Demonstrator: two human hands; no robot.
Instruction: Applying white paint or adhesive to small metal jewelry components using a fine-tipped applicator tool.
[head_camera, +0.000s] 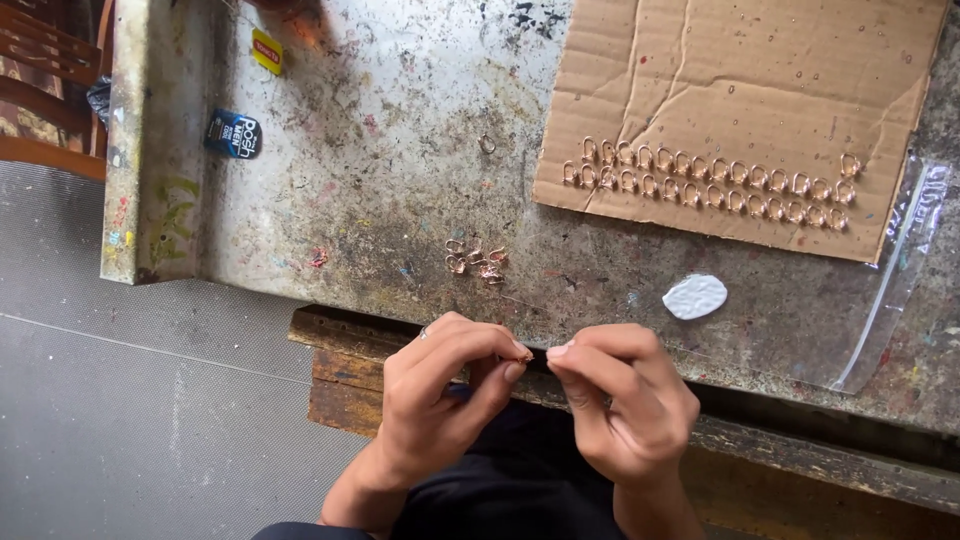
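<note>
My left hand pinches a tiny copper-coloured ring between thumb and fingertips at the front edge of the worn table. My right hand is curled right beside it, its fingertips closed and meeting the left hand's; what it grips is hidden. A small heap of copper rings lies on the table just beyond my hands. Further off, several copper rings sit in two rows on a sheet of brown cardboard.
A white lump of putty lies to the right of the heap. A clear plastic bag lies at the cardboard's right edge. Stickers mark the table's left part. A wooden beam runs under the table edge; grey floor is at the left.
</note>
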